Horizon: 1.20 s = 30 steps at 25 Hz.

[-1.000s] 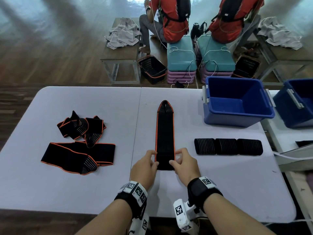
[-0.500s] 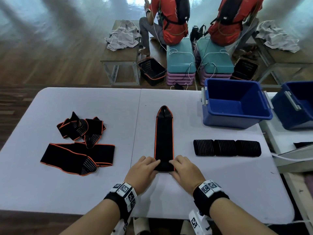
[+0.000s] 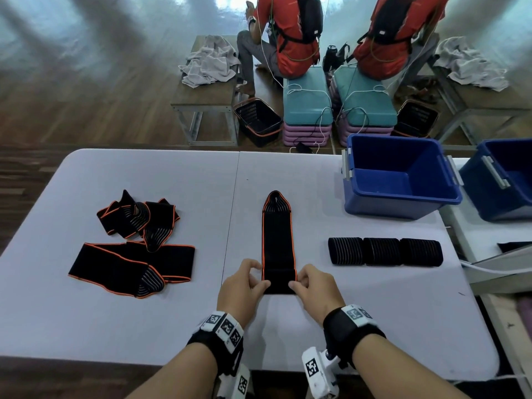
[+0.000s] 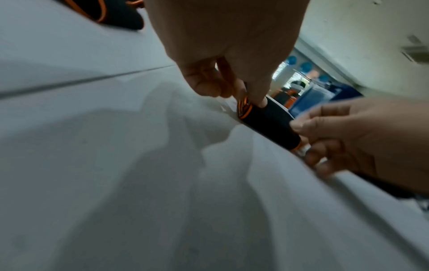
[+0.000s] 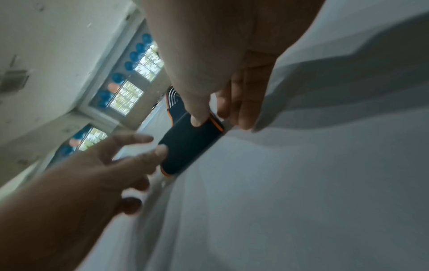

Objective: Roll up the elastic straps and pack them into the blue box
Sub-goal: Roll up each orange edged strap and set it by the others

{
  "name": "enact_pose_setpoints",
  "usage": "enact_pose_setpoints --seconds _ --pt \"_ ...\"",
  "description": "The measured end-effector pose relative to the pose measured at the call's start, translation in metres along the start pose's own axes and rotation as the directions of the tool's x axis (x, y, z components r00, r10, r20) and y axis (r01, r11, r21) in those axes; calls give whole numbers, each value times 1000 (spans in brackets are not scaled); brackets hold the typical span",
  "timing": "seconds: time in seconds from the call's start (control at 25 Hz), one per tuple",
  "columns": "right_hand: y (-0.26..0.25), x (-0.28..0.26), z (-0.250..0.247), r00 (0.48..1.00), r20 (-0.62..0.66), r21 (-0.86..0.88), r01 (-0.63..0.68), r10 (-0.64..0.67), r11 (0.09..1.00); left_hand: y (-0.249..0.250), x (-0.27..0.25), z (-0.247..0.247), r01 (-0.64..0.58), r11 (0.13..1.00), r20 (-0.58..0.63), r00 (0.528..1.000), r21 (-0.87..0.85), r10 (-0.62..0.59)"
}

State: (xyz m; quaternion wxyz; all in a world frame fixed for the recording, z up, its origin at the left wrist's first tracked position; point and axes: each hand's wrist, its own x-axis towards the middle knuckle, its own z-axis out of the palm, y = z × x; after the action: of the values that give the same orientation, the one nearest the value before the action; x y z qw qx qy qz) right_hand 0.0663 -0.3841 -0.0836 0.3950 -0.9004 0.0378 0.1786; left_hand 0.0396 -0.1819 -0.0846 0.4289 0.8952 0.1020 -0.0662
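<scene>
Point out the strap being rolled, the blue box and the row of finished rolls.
strap being rolled (image 3: 278, 240): head view, flat middle.
blue box (image 3: 397, 203): head view, front wall.
row of finished rolls (image 3: 381, 251): head view, middle roll.

No readable text on my desk.
Only square black-and-white coded markers (image 3: 224, 329) on my wristbands; nothing there spells words or numbers.

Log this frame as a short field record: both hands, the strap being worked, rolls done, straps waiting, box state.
left hand: pinches the near left edge of the strap
right hand: pinches the near right edge
strap in work: flat on the table, near end rolled over
finished rolls: three in a row, right of the strap
loose straps: piled at left, unrolled
blue box: open, no straps visible inside
</scene>
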Motion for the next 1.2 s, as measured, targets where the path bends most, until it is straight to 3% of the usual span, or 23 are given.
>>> enact_pose_setpoints --seconds 0.08,0.16,0.28,0.4,0.56,0.72,0.84,0.92,1.04,1.12,1.2 --pt "0 -1 1 986 -63 -84 149 -155 985 3 4 -3 -174 963 0 984 204 178" --pt "-2 -5 0 946 -64 -248 294 -319 923 1 4 -6 -357 860 71 932 366 356" --pt "4 -10 -2 902 69 -453 410 -427 792 -5 4 -12 -477 760 208 879 441 430" --pt "7 -12 -6 893 169 -495 443 -418 748 -8 2 -15 -443 797 215 897 411 387" --pt "10 -14 -9 911 162 -302 412 -380 860 -14 -11 -11 -320 915 208 939 246 272" --pt "14 -16 -8 970 168 -119 198 -177 973 -15 -24 -1 -96 990 108 991 100 85" --pt "11 -11 -6 990 143 58 -5 -3 998 -8 -22 1 33 999 20 999 -41 -32" --pt "8 -8 -6 995 99 124 -22 10 992 -4 -17 1 1 999 -3 1000 -37 -1" --pt "8 -8 -3 987 43 -44 157 -155 987 3 -10 3 -214 959 -31 974 184 224" --pt "7 -10 -1 964 11 -147 263 -264 954 0 -8 3 -339 891 12 936 303 352" --pt "12 -13 0 942 38 -245 332 -334 911 -9 -8 -1 -405 838 101 912 365 397"
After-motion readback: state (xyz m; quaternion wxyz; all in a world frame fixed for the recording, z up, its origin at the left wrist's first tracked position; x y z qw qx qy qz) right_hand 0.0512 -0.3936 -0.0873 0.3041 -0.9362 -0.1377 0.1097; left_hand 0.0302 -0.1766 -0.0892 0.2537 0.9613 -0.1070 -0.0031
